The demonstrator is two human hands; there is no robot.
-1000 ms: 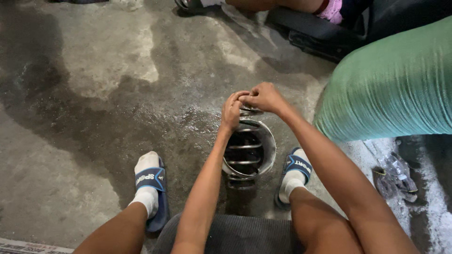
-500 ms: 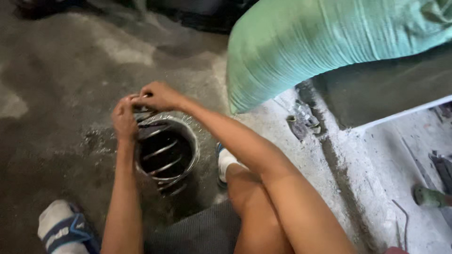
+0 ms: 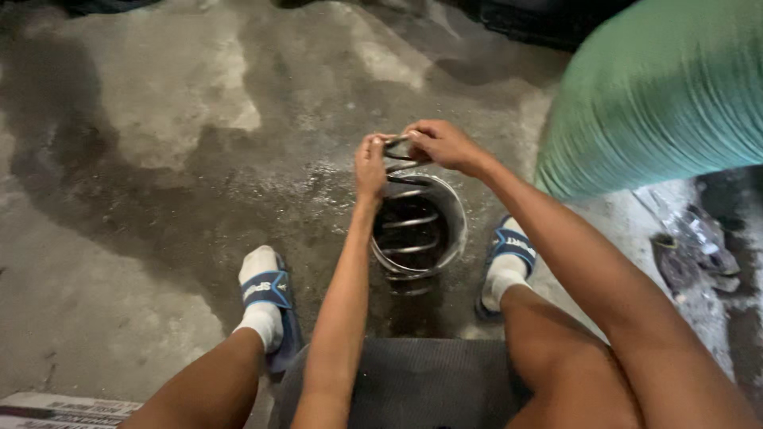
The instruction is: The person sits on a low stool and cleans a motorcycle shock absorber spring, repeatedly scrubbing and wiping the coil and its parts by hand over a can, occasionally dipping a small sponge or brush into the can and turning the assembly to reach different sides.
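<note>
Two hands: both pinch the top loop of a coil spring (image 3: 405, 208).
Left hand (image 3: 369, 167): fingers closed on the top coil, left side.
Right hand (image 3: 442, 144): fingers closed on the same coil, right side.
Spring: upright on the concrete floor (image 3: 143, 159), between the feet.
Container: metal cup (image 3: 449, 214) rings the spring; coils show inside.
Around: sandals and white socks either side, left foot (image 3: 264, 298), right foot (image 3: 509, 258); dark mat (image 3: 421, 381) near the knees.
Blocking: green sack (image 3: 660, 95) close on the right; crumpled plastic (image 3: 695, 242) below it.
Open room: bare floor left and ahead.
</note>
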